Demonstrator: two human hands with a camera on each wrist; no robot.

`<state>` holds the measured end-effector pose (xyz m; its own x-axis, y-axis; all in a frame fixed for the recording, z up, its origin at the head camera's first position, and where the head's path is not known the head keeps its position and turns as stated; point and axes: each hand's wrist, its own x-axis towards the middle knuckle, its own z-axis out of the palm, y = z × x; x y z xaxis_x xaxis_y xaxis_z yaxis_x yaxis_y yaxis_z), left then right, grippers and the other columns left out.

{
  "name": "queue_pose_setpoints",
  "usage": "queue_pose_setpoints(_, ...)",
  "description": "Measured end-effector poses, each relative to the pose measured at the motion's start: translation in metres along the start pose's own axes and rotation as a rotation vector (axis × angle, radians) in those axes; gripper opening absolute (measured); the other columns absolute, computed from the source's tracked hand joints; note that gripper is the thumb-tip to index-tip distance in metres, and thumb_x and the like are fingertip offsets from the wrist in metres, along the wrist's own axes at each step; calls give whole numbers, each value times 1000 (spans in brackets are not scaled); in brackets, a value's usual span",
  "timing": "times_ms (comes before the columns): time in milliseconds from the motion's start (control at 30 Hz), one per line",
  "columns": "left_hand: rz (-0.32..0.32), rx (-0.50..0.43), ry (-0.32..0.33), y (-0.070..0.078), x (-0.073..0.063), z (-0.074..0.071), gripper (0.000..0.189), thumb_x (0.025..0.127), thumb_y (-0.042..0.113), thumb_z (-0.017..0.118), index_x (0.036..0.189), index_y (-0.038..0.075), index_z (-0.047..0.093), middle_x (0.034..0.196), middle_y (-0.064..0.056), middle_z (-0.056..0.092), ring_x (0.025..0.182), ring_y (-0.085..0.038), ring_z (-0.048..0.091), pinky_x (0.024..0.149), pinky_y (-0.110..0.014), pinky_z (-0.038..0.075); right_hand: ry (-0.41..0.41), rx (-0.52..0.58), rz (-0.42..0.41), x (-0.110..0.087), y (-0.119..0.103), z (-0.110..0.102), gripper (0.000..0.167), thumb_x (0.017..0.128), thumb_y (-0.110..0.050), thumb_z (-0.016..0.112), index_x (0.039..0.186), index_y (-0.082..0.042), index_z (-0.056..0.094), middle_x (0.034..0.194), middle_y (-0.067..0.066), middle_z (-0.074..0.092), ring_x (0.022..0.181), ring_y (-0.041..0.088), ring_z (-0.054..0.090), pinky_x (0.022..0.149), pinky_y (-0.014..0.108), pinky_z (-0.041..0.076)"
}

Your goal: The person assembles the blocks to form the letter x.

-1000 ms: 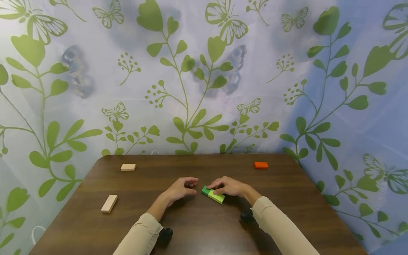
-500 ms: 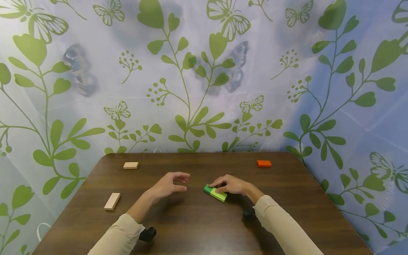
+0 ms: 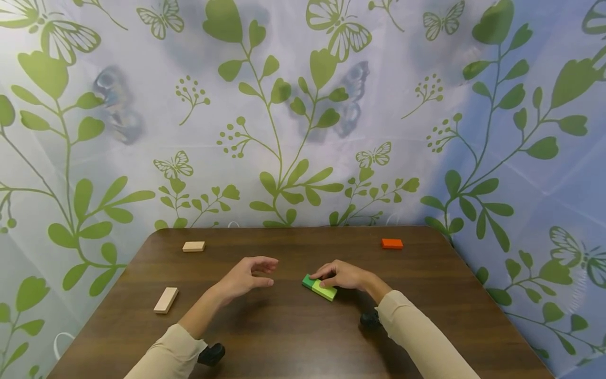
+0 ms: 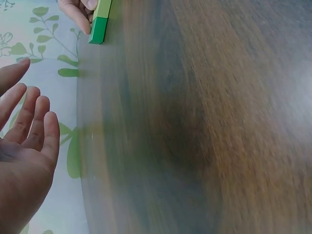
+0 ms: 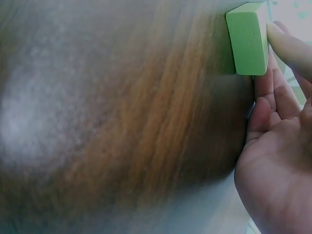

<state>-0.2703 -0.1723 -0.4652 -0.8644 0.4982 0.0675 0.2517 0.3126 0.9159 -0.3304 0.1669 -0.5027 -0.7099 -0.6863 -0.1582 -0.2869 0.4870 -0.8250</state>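
A light green wooden block and a dark green block lie flat, end to end and slanted, at mid-table. My right hand holds the light green one from above, thumb along its top and a forefinger reaching to the dark green one. In the right wrist view, the light green block's end face shows beside the thumb. My left hand hovers left of the pair, fingers loosely spread, nothing held. The left wrist view shows its raised palm facing the dark green block.
Two plain wooden blocks lie at the left, one farther back and one nearer. An orange-red block lies at the back right of the brown table. A leaf-patterned curtain hangs behind.
My left hand has drawn back to the left, away from the green blocks, and its fingers have spread. My right hand stays at the blocks, which keep their arrangement.
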Motion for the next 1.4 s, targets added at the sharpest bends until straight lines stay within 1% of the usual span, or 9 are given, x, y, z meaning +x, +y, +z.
queue_pose_setpoints(267, -18, -18, 19, -1, -15, -10, 45, 97, 7, 74, 139, 1, 61, 137, -25, 58, 128, -46, 52, 99, -46, 50, 2, 0, 14, -1, -1, 0, 32, 99, -13, 71, 130, -19, 75, 132, 1, 65, 111, 19, 57, 95, 41, 48)
queue_pose_setpoints(433, -14, 18, 49, -5, -24, -14, 45, 97, 9, 74, 139, 2, 62, 135, -24, 60, 126, -45, 53, 96, -44, 50, 15, 2, 18, -2, -2, 0, 32, 99, -13, 72, 130, -19, 75, 132, 1, 65, 112, 19, 58, 96, 41, 48)
queue_pose_setpoints(533, -20, 37, 74, -8, -31, -16, 45, 96, 9, 75, 139, 4, 62, 135, -23, 60, 126, -43, 54, 95, -41, 51, 15, -1, 25, -2, -3, 0, 32, 99, -13, 72, 130, -20, 75, 132, 1, 65, 111, 19, 58, 95, 41, 48)
queue_pose_setpoints(733, -46, -5, 155, -11, -48, -27, 47, 95, 8, 76, 139, 2, 61, 140, -24, 57, 129, -46, 51, 95, -40, 50, 20, 2, 28, -1, -1, 0, 31, 99, -13, 72, 129, -20, 76, 132, 0, 66, 113, 19, 58, 97, 42, 48)
queue_pose_setpoints(900, -58, 16, 229, -14, -66, -39, 48, 94, 10, 77, 138, 0, 61, 139, -24, 58, 128, -44, 53, 95, -39, 51, 20, 0, 24, -1, 0, 1, 30, 98, -13, 72, 128, -20, 76, 130, -1, 66, 112, 19, 58, 96, 42, 48)
queue_pose_setpoints(967, -57, 52, 252, -14, -74, -46, 49, 95, 12, 77, 139, 0, 60, 138, -22, 58, 129, -42, 53, 96, -42, 50, 21, 0, 21, -1, -1, 1, 30, 98, -13, 73, 127, -20, 77, 130, 0, 67, 111, 19, 58, 95, 42, 49)
queue_pose_setpoints(1233, -137, 122, 362, -17, -111, -70, 59, 95, 24, 78, 146, 5, 55, 142, -18, 56, 133, -38, 49, 100, -56, 44, 17, -27, 17, 0, 1, 1, 31, 99, -15, 73, 129, -20, 76, 134, 2, 65, 116, 21, 58, 98, 45, 49)
queue_pose_setpoints(1300, -142, 153, 393, -21, -120, -75, 60, 95, 24, 78, 147, 3, 54, 143, -19, 56, 133, -37, 50, 101, -52, 45, 16, -35, 18, 1, 0, 1, 31, 99, -17, 73, 129, -20, 76, 135, 2, 64, 117, 21, 58, 98, 44, 49)
queue_pose_setpoints(1400, -159, 228, 442, -28, -132, -82, 62, 95, 22, 78, 147, 0, 52, 143, -22, 56, 130, -37, 51, 100, -40, 46, 16, -30, 14, 0, 1, 2, 31, 99, -19, 73, 130, -21, 75, 135, 3, 64, 118, 22, 58, 98, 44, 49)
